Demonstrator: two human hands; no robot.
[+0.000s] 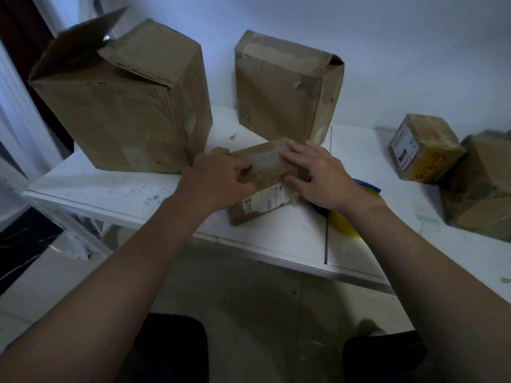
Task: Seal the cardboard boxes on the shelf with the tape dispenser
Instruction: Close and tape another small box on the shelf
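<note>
Left grip [218,178], right grip [318,175], small box [265,172] between

White shelf [110,189] bears 5 cardboard boxes [124,106] and tape dispenser [344,221].

Left hand [218,178] grips the small box [262,204] on the shelf [110,189]; right hand [318,175] presses its top.
</note>
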